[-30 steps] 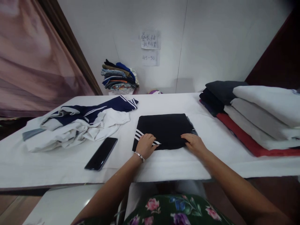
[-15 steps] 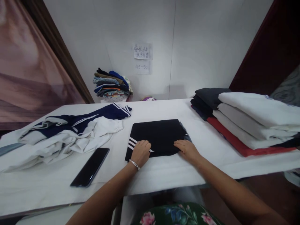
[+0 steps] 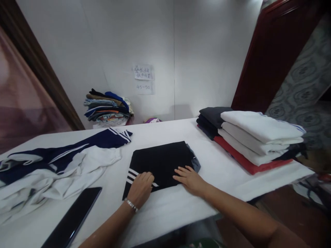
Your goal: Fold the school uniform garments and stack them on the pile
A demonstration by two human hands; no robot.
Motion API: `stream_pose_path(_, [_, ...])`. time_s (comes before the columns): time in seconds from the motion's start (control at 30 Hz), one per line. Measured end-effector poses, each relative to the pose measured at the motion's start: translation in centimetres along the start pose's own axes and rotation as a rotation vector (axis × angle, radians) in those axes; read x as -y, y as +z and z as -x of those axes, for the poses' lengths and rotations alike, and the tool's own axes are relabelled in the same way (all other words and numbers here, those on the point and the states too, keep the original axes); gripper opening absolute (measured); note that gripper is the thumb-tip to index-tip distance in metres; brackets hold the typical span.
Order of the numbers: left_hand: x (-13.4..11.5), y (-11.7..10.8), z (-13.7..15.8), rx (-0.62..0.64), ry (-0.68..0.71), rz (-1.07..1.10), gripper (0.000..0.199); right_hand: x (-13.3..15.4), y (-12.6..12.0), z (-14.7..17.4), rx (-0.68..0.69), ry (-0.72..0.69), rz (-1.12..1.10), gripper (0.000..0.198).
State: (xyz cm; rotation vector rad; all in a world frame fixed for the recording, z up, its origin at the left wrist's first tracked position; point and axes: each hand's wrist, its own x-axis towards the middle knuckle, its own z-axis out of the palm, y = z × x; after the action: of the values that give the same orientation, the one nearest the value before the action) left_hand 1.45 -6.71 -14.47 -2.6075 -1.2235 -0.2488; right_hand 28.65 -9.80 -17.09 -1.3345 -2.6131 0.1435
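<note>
A folded black garment (image 3: 160,160) with white stripes at its left lies on the white-covered table. My left hand (image 3: 141,188), with a silver band at the wrist, is closed at the garment's near left edge, its fingers curled onto the cloth by the stripes. On the near right part of the same garment, my right hand (image 3: 190,179) lies open, fingers spread flat over the fabric. A bit of dark grey cloth shows from under the black at the right side.
A dark phone (image 3: 73,217) lies at the near left. Behind it are a crumpled white garment (image 3: 90,163) and a navy striped one (image 3: 95,139). Folded clothes (image 3: 258,127) are stacked at the right; another pile (image 3: 108,106) stands by the wall under paper notes (image 3: 144,79).
The view has swung right, shifting everything leftward. My right hand has gone from the garment's right edge to lying spread on top. My left hand stays at the striped end.
</note>
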Motion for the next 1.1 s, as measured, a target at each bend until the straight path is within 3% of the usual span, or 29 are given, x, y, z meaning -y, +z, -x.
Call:
stream_pose_path(0.13, [1.9, 0.0, 1.9, -0.024, -0.02, 0.049, 0.033, -0.5, 0.5, 0.3, -0.019, 0.004, -0.015, 0.052])
stream_pose_path(0.3, [3.3, -0.9, 3.9, 0.019, -0.11, 0.112, 0.021, -0.2, 0.3, 0.5, -0.004, 0.005, -0.01, 0.053])
stream_pose_path(0.47, [2.8, -0.6, 3.2, 0.093, -0.15, 0.115, 0.02, 0.1, -0.3, 0.8, -0.012, -0.001, -0.045, 0.048])
stream_pose_path(0.63, [3.0, -0.5, 2.9, 0.084, -0.164, 0.171, 0.018, 0.6, -1.9, 1.0, 0.044, 0.01, -0.138, 0.054])
stream_pose_path(0.73, [3.8, -1.3, 3.1, 0.069, -0.163, 0.308, 0.008, 1.0, -3.1, 0.0, -0.026, 0.053, -0.102, 0.054])
stream_pose_path(0.83, [4.6, -1.6, 2.7, 0.027, -0.189, 0.435, 0.02, 0.6, -3.6, -1.5, -0.136, 0.099, -0.002, 0.052])
stream_pose_path(0.93, [4.8, -0.8, 2.1, -0.064, -0.214, 0.378, 0.033, -0.9, -2.8, -2.5, -0.137, 0.217, 0.067, 0.055])
stream_pose_path(1.1, [4.5, 1.7, 1.9, 0.032, -0.254, 0.31, 0.046, -3.2, -0.2, -2.4, -0.073, 0.321, 0.077, 0.056])
